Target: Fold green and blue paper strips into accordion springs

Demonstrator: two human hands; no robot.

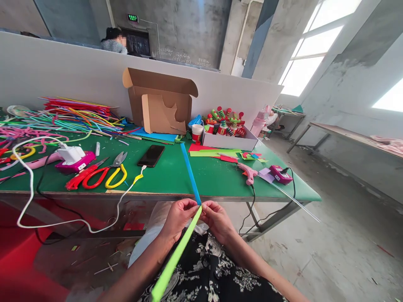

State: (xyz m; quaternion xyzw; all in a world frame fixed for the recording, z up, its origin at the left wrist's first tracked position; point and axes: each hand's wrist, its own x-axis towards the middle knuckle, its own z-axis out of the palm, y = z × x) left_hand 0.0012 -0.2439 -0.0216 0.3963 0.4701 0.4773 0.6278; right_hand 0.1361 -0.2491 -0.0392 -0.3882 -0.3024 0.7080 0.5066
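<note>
Our left hand (pixel 180 217) and right hand (pixel 217 219) pinch the junction of the blue strip (pixel 190 173) and green strip (pixel 178 256), just off the tabletop's (pixel 170 178) near edge; blue runs away over it, green toward us, both hands equally near.

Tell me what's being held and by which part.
The left grip and right grip pinch a long blue paper strip and a long lime-green paper strip where their ends meet.
</note>
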